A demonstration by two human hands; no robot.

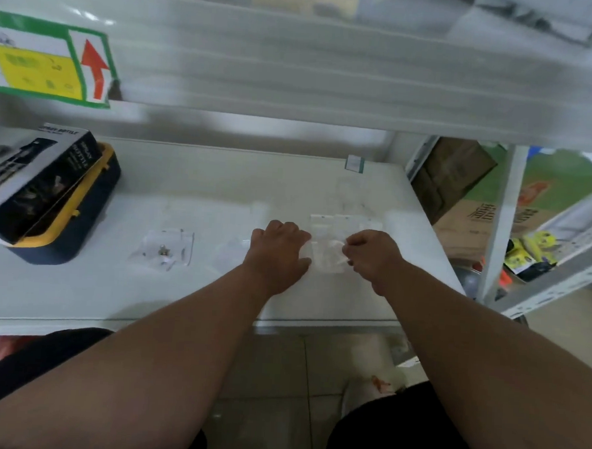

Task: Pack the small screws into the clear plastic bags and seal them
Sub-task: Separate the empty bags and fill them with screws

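Note:
Both hands work over the white shelf (181,287), right of its middle. A small clear plastic bag (325,256) lies between them. My left hand (279,254) holds the bag's left edge with curled fingers. My right hand (372,254) pinches its right edge. Further clear bags (342,223) lie just behind the held one. To the left lies a separate clear bag with small screws (164,250) inside. The picture is blurred, so I cannot tell whether the held bag contains screws.
A yellow and dark blue case (78,219) with a black spray-bottle box (40,176) on top stands at the shelf's left. An upper shelf beam (295,73) hangs overhead. Cardboard boxes (460,212) and a metal rack (503,228) stand to the right.

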